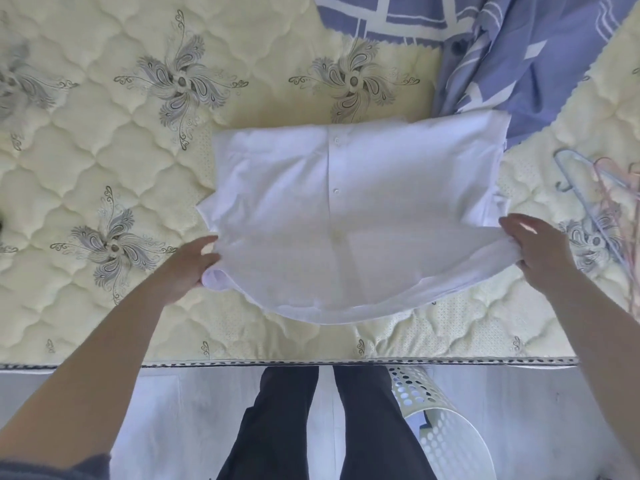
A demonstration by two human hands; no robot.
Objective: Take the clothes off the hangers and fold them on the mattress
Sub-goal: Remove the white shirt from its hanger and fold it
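The shirt (346, 209), lying on the mattress (104, 150), is gripped at its near corners by the left hand (187, 268) and right hand (540, 251), its hem held taut and raised between them, presumably for folding forward evenly; hangers (595, 209) lie beyond the right hand.

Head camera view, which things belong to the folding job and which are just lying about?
Job: white shirt, held at its near edge by left hand and right hand; mattress; hangers.
Lying about: perforated white basket; blue patterned fabric, unclear whether clothing.
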